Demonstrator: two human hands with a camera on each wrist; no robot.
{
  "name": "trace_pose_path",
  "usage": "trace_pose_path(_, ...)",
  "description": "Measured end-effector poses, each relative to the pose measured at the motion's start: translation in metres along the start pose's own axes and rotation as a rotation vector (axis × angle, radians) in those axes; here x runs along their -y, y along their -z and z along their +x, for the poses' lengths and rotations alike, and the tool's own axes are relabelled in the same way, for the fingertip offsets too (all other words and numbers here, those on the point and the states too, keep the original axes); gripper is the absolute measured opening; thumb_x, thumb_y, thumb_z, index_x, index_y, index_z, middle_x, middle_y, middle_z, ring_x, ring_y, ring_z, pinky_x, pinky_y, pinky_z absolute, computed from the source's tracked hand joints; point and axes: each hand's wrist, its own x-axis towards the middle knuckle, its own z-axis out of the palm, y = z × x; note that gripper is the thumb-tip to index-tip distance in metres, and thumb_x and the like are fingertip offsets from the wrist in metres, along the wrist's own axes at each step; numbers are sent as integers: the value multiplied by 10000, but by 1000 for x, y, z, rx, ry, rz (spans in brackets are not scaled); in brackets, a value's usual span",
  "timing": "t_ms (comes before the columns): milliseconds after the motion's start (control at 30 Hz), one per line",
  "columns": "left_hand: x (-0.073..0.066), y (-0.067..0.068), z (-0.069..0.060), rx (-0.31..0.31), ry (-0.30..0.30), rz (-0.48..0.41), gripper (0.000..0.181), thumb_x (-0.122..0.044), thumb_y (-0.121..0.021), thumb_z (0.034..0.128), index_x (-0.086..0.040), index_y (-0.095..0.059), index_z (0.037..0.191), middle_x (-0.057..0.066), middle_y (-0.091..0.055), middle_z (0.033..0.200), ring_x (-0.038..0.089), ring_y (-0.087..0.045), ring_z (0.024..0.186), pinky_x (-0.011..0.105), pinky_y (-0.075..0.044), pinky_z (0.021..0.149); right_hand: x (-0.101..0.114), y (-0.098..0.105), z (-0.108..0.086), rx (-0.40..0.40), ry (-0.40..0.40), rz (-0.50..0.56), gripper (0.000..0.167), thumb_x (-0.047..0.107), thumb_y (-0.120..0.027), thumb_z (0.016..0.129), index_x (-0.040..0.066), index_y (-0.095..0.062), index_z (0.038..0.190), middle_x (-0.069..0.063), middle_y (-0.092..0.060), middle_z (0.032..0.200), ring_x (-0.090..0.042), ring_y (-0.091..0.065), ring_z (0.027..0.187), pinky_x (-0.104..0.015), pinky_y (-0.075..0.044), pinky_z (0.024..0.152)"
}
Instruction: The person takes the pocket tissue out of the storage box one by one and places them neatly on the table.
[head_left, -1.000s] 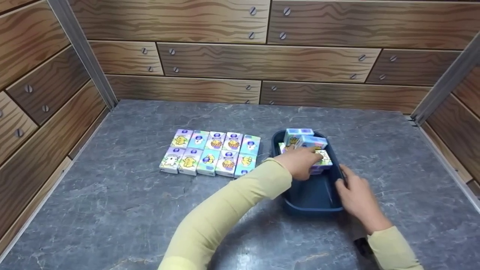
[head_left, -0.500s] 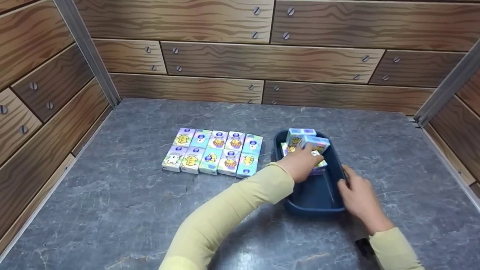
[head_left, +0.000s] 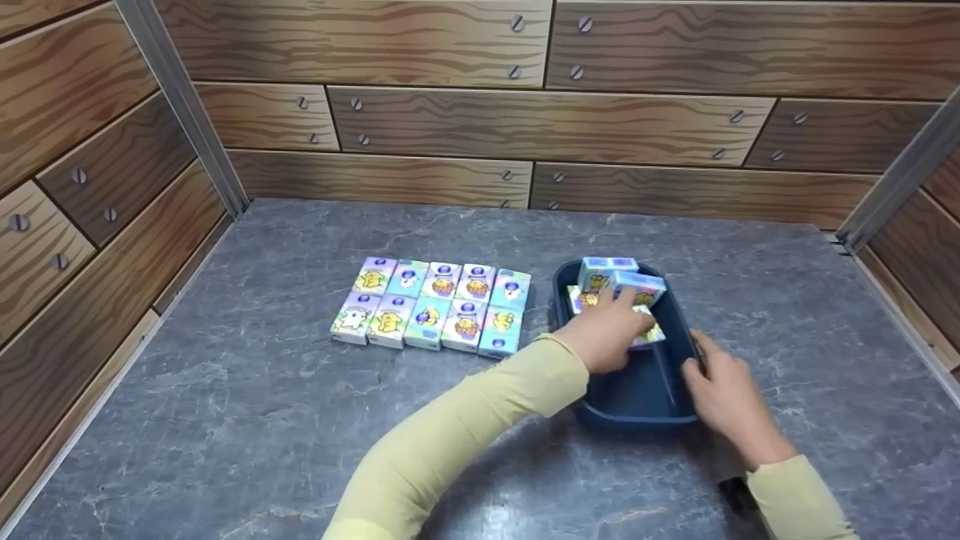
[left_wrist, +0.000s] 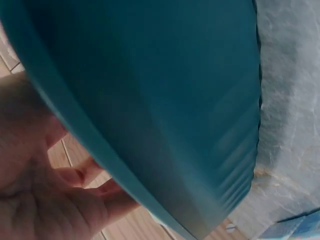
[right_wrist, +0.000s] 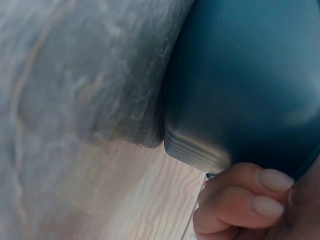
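Observation:
In the head view, a dark blue plastic bin [head_left: 637, 420] stands on the table with several small cartoon-printed boxes in its far half. My left hand [head_left: 607, 334] reaches over its left rim and holds a small white-and-green box [head_left: 654, 330] low among the others; the fingers partly hide it. Two blue-topped boxes [head_left: 609, 264] stand on edge behind the fingertips. My right hand [head_left: 727, 390] grips the bin's right rim, and in the right wrist view its curled fingertips [right_wrist: 267, 205] lie against the wall. From the left wrist, the bin's side covers most of the view.
Left of the bin, several more cartoon-printed boxes [head_left: 427, 311] lie flat in two touching rows on the grey marbled table [head_left: 247, 420]. Wood-patterned walls [head_left: 435, 120] enclose the back and both sides.
My left hand has lowered the white-and-green box slightly in the bin and shifted its fingers over the boxes. The right hand stays on the rim. The whole view has shifted a little.

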Motion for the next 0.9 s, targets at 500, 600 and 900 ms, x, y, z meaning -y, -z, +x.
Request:
trace_pose_path(500,16,27,-60,-312,-114,-7,287,-227,-680,856,-182,-648,1137,21,-446,1122,167,-409,995,232,-461,718,-1,-2,0,-9,19,-20,499,111,-383,967,-119,-331,1407,-402,-438,1285,-516,-505,1102,-628,-394,907)
trace_pose_path(600,31,26,-85,-376,-94,-38,301,-194,-699,820,-172,-636,1113,30,-443,1112,172,-413,991,227,-455,706,-1,-3,0,-1,17,-22,505,124,-371,973,-119,-321,1412,-402,-438,1284,-513,-507,1104,-626,-399,902)
trace_pose_path(900,98,0,-181,-545,85,-104,432,-136,-713,807,-168,-589,1219,53,-432,1054,169,-422,912,244,-451,666,-2,-3,0,16,0,-25,515,145,-351,987,-119,-289,1426,-409,-412,1304,-516,-486,1128,-632,-395,903)
